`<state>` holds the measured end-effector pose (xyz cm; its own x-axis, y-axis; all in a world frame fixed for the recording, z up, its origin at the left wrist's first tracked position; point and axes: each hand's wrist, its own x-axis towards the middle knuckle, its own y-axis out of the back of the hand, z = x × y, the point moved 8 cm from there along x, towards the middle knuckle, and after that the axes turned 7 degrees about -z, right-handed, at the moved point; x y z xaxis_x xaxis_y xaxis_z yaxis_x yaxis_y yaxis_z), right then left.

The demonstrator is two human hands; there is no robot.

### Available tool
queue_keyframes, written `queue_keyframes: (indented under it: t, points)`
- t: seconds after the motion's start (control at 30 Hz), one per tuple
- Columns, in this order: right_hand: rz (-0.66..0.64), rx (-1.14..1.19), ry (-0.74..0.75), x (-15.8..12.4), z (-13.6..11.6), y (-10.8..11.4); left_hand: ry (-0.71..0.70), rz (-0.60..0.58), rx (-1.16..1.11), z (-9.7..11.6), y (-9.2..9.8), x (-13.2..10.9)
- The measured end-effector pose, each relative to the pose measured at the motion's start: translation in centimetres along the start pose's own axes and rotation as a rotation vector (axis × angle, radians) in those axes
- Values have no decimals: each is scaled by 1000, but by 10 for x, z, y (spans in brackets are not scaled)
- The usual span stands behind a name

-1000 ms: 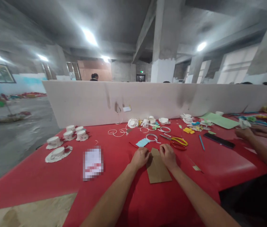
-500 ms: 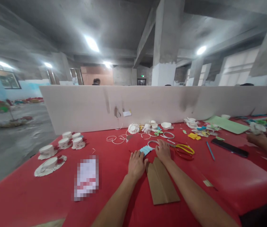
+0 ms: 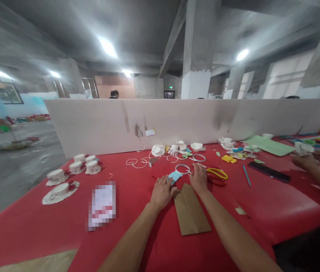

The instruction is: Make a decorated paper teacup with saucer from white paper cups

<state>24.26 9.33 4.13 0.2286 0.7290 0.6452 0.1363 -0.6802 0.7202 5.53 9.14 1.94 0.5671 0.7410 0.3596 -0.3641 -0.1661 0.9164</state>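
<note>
Starting at the far left of the red tabletop (image 3: 35,226), a cluster of white paper cups on frilled white saucers (image 3: 60,187) stands at about ten o'clock from the person, well apart from both hands. Nearer, at nine o'clock of the left hand, lies a blurred white-and-red sheet (image 3: 101,206).

The left hand (image 3: 161,192) rests palm down on the tabletop with its fingers spread apart, closed on nothing. Its fingertips touch a small light-blue scrap of paper (image 3: 174,176) at its one o'clock, and its thumb lies just beside the far-left corner of the flat brown folded cardboard piece (image 3: 191,213). That cardboard lies flat on the tabletop between the two forearms, at six o'clock of the right hand, with its crease running away from the person.

The right hand (image 3: 198,178) sits at the far edge of the cardboard, palm down, fingers stretched forward and loosely together, gripping nothing that shows. A thin white ring (image 3: 182,168) lies just beside it at eleven o'clock, and yellow-handled scissors (image 3: 218,173) lie just beside it at two o'clock.

Farther toward three o'clock come a slim blue pen (image 3: 245,175) and a flat black phone (image 3: 266,171). A pale green paper sheet (image 3: 267,145) lies at one o'clock, near the long white partition board (image 3: 97,124). At the right edge, a co-worker's hand (image 3: 304,161) holds a small white object; what it is cannot be told.
</note>
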Motion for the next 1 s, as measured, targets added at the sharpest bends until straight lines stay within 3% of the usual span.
queue_keyframes:
  t: [0.13,0.37,0.63,0.87,1.0]
  points:
    - [-41,-33,20,-4,-14,-1,19,67,26,-2,7,1]
    - [-71,-44,8,-7,-18,-3,1,-47,-19,-2,-1,1]
    - [-26,-36,38,-17,-22,10,61,197,17,-5,22,-5]
    - [100,85,-64,-28,-2,27,114,256,33,-1,38,-10]
    - [137,76,-26,-32,-4,30,116,208,31,-1,32,-8]
